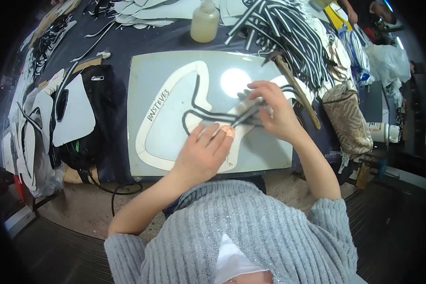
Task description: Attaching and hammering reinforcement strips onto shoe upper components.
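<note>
A pale looped template [163, 97] with handwritten marks lies on a grey translucent board [142, 66]. Dark strips with light edging [208, 112] run along its inner outline and across its middle. My left hand [203, 151] lies on the template with its fingers laid over the strips; a tan bandage wraps one fingertip. My right hand [279, 111] hovers to the right, thumb and fingers apart. Between the two hands, a strip piece is smeared by motion. What is under my left fingers is hidden.
A hammer [298, 90] lies across the board's right edge. Behind the board are a bottle of yellowish liquid [204, 22] and a heap of striped strips [288, 28]. A patterned pouch [348, 118] sits right, a black bag [97, 113] left. Another person's hand [352, 16] shows far right.
</note>
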A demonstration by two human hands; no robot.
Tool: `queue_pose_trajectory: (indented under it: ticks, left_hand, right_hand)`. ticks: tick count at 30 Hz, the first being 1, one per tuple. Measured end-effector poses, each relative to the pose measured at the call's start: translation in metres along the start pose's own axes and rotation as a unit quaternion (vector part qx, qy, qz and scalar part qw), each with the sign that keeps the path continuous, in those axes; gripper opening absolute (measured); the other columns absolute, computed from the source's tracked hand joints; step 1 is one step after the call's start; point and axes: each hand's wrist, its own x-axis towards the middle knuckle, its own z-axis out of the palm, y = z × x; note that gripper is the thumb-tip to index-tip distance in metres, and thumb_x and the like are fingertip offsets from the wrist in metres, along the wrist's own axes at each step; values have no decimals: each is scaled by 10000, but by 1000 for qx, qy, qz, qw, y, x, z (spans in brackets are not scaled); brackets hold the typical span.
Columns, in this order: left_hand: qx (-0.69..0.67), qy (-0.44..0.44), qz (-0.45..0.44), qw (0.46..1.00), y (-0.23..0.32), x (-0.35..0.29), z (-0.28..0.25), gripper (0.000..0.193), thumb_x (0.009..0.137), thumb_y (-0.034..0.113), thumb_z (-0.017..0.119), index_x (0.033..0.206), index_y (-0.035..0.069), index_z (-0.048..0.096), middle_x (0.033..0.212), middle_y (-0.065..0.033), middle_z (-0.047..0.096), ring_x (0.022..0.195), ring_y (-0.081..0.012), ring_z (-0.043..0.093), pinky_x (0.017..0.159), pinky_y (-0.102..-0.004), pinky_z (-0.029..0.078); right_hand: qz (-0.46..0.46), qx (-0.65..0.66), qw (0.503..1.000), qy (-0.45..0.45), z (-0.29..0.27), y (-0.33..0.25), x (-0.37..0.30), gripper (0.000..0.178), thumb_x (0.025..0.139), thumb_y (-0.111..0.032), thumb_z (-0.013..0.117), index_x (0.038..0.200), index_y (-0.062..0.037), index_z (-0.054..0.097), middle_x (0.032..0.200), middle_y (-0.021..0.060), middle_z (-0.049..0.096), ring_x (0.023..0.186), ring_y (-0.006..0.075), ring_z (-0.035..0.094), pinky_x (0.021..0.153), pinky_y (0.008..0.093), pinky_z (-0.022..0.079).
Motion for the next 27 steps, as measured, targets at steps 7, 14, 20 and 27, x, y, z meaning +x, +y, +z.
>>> queue_pose_trajectory:
  ticks: [7,14,20,27]
  left_hand:
    - [-11,14,1,1000,-6,-4,2,450,850,145,557,1263,-30,541,1205,-148,598,1185,-289,551,1007,-435,416]
    - [5,-24,7,1000,-6,-4,-1,508,825,125,542,1305,-39,517,1249,-151,586,1174,-273,540,1015,-437,399]
    - [7,-42,10,999,-1,-1,3,499,838,119,542,1315,-28,530,1268,-143,604,1198,-268,540,1051,-463,381]
    - [6,-64,-8,998,-2,-1,0,470,843,98,559,1304,2,555,1249,-114,616,1185,-261,548,1040,-456,379]
  right_hand:
    - [-20,-21,995,-98,27,-38,37,152,782,-69,692,921,-55,632,1208,117,603,1196,317,539,1004,420,440]
    - [-302,-235,923,-33,39,-30,96,154,798,-95,630,947,-63,607,1051,57,607,1151,250,562,1027,421,435]
    - [-308,-223,925,21,47,7,99,202,804,-80,623,1004,-98,645,1088,44,630,1098,243,587,982,373,454]
    - [-175,26,981,-85,17,-10,22,237,755,-41,706,987,-85,688,1085,43,637,1115,250,582,958,387,464]
